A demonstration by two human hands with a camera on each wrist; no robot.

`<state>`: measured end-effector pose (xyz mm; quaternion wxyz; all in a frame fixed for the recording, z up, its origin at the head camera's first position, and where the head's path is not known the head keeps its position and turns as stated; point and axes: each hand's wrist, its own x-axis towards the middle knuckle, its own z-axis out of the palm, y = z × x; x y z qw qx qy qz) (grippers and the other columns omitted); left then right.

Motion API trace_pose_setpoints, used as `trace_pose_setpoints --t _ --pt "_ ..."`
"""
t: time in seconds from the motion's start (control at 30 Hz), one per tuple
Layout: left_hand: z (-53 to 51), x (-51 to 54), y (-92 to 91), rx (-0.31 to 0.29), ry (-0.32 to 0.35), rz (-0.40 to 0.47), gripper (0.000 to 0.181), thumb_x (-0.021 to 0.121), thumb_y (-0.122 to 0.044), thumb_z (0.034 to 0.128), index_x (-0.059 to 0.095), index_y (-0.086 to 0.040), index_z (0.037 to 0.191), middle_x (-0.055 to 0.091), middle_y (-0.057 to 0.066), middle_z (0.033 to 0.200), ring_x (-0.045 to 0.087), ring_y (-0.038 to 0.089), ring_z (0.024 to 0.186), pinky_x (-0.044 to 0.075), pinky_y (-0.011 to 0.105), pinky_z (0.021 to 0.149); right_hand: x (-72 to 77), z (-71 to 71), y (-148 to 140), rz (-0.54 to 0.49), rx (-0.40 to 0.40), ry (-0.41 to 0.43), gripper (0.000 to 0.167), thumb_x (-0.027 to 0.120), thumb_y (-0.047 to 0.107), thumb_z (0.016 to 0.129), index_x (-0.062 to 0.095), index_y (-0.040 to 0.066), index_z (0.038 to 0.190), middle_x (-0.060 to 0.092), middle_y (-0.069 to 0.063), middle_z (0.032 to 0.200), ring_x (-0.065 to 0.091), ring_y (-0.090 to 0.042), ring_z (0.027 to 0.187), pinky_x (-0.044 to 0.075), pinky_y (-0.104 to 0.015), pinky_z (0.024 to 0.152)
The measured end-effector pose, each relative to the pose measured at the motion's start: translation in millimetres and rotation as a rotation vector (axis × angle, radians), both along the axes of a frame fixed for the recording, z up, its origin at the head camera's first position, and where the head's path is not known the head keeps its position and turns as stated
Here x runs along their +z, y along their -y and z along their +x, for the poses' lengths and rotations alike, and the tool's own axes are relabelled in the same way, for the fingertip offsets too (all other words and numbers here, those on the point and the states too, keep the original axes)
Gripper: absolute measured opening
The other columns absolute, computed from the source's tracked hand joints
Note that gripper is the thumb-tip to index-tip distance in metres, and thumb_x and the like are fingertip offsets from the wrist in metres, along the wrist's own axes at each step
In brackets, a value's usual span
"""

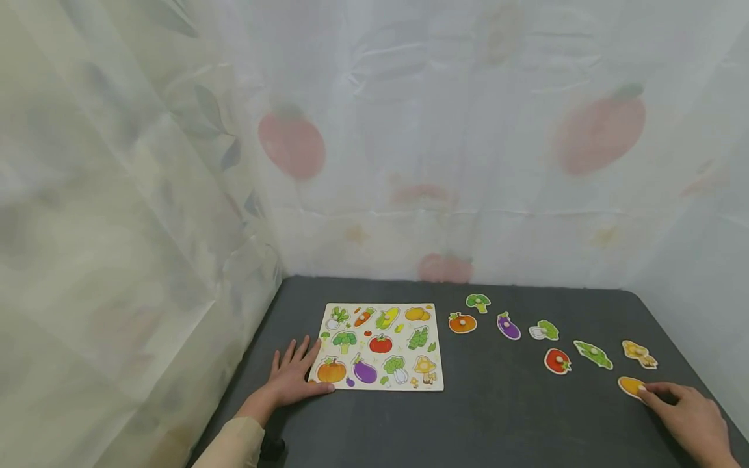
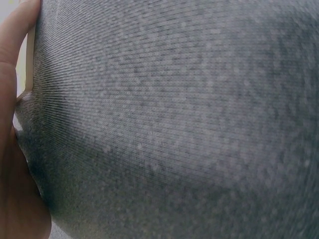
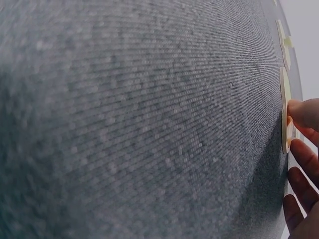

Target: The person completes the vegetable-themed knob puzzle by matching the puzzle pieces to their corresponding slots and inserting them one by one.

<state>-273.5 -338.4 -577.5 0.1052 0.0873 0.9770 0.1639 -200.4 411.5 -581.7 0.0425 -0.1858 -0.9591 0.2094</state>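
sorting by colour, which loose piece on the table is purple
The eggplant puzzle piece, just right of the pumpkin piece; no other loose piece is purple.

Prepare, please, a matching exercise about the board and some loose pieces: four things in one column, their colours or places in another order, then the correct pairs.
Things
1. puzzle board
2. loose eggplant piece
3. loose tomato piece
4. yellow piece

Colours or places
A. mostly purple
B. nearest the right grip
C. mostly red
D. nearest the left grip

Pairs: 1-D; 2-A; 3-C; 4-B
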Motion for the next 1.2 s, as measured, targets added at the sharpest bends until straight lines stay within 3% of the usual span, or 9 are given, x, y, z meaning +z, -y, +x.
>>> trace_pose_setpoints --t 0.2,0.6,0.93,1.07,1.2 --pt "0.0 -0.5 0.3 0.000 0.003 0.001 0.117 0.065 -0.083 0.0770 0.021 -0.022 0.166 0.013 0.015 0.170 0.002 0.047 0.154 -0.004 0.074 0.114 1.6 0.2 2.1 -0.009 -0.010 0.011 0.043 0.078 0.028 0.090 0.068 -0.013 0.098 0.064 -0.025 0.086 0.058 -0.039 0.078 0.044 -0.057 0.069" --pt "0.2 -1.0 0.5 0.004 0.001 0.004 0.118 0.065 -0.084 0.0757 0.021 -0.022 0.166 0.013 0.015 0.170 0.003 0.048 0.154 -0.004 0.074 0.114 2.9 1.4 7.3 0.006 -0.011 -0.008 0.039 0.077 0.025 0.091 0.069 -0.012 0.098 0.064 -0.029 0.091 0.058 -0.044 0.084 0.043 -0.062 0.072" --pt "0.6 0.1 0.3 -0.005 0.003 0.013 0.117 0.066 -0.083 0.0769 0.020 -0.021 0.166 0.012 0.015 0.170 0.002 0.047 0.154 -0.004 0.074 0.114 4.3 0.7 12.3 0.006 -0.079 0.018 0.038 0.073 0.023 0.094 0.065 -0.013 0.105 0.048 -0.040 0.115 0.038 -0.060 0.113 0.029 -0.075 0.094" --pt "0.9 0.6 0.3 -0.004 0.009 0.018 0.117 0.066 -0.082 0.0770 0.020 -0.022 0.166 0.012 0.015 0.170 0.002 0.047 0.154 -0.005 0.074 0.115 12.5 -7.8 19.0 0.014 -0.051 -0.047 0.038 0.071 0.024 0.095 0.066 -0.012 0.104 0.047 -0.042 0.119 0.037 -0.060 0.115 0.027 -0.074 0.095" --pt "0.9 0.7 0.6 -0.002 0.009 0.017 0.116 0.065 -0.083 0.0772 0.021 -0.022 0.166 0.013 0.015 0.170 0.002 0.047 0.154 -0.004 0.074 0.114 23.9 -21.8 36.2 0.007 0.044 -0.144 0.040 0.072 0.031 0.095 0.070 -0.009 0.103 0.050 -0.043 0.120 0.037 -0.063 0.113 0.028 -0.074 0.090"
